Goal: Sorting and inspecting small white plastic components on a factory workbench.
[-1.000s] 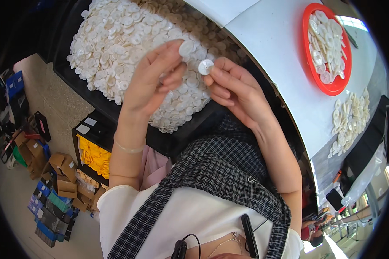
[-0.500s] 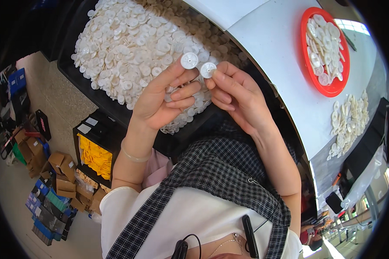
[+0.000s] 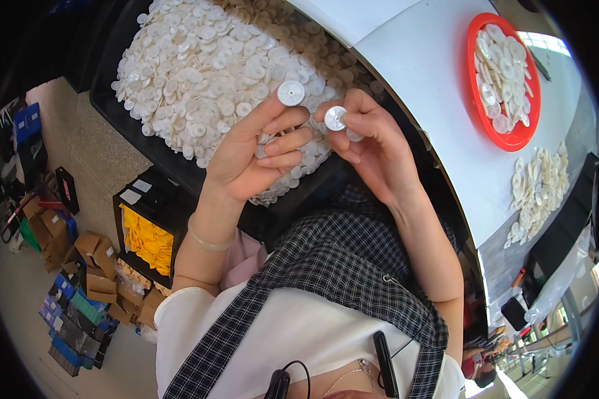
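Note:
Between thumb and forefinger, my left hand (image 3: 243, 156) pinches a white toothed plastic gear (image 3: 291, 94). Its other fingers are curled, and more white plastic shows behind them. A second white gear (image 3: 335, 118) is held by my right hand (image 3: 379, 149), with its flat face showing. Under that one, another pale disc (image 3: 354, 135) peeks out among the right fingers. The two raised gears are a short gap apart. Below both hands lies a large heap of white gears (image 3: 186, 73) in a black bin (image 3: 106, 100).
On the white table (image 3: 412, 60) to the right, a red tray (image 3: 471, 80) holds more white gears. Loose gears (image 3: 539, 189) lie beside it. At left, a black crate (image 3: 143, 193) contains yellow parts (image 3: 146, 241), with cardboard boxes (image 3: 96, 256) on the floor.
My right hand has drawn its gear slightly right and down, away from the left one, and its fingers have shifted. The left hand has hardly moved.

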{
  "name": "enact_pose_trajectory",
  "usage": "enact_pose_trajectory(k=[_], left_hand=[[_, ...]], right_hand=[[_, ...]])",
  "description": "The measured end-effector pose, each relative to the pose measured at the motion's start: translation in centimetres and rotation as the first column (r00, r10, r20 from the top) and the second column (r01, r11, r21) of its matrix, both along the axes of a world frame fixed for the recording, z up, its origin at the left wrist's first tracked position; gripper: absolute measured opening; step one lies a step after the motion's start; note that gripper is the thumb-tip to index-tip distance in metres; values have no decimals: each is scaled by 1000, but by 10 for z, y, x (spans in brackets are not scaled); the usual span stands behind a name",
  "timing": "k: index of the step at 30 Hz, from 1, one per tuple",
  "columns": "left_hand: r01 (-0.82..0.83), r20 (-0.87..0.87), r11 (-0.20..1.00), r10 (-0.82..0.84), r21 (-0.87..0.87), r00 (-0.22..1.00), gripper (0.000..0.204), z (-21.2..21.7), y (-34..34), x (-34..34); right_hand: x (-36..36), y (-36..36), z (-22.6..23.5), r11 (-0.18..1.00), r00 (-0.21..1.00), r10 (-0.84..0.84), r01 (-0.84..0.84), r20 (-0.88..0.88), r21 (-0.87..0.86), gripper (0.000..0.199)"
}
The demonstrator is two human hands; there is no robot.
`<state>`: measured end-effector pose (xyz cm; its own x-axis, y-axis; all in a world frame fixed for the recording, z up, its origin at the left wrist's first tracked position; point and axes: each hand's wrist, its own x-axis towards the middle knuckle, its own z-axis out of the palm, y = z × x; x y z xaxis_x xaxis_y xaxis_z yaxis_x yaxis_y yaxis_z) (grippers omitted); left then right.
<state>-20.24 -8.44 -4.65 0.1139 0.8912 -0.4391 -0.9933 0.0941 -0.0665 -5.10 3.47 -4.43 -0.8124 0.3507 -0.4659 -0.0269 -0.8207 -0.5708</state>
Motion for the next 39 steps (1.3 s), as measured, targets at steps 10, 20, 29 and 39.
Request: enact_pose_trajectory(k=[10, 20, 29, 39], left_hand=[[32, -994, 995, -96, -98, -58, 10, 7, -11, 30], [-271, -826, 945, -299, -185, -477, 11, -18, -4, -18], [-269, -571, 926, -375, -264, -731, 9, -22, 11, -10], [-257, -712, 922, -387, -290, -585, 10, -16, -2, -13]], right_hand=[[-6, -13, 0, 975, 988, -41, 72, 151, -210, 25], [-16, 12, -25, 368, 858, -96, -440, 505, 819, 13], [-22, 15, -51, 43, 892, -180, -415, 416, 909, 14], [-7, 6, -38, 231, 823, -92, -530, 560, 816, 19]])
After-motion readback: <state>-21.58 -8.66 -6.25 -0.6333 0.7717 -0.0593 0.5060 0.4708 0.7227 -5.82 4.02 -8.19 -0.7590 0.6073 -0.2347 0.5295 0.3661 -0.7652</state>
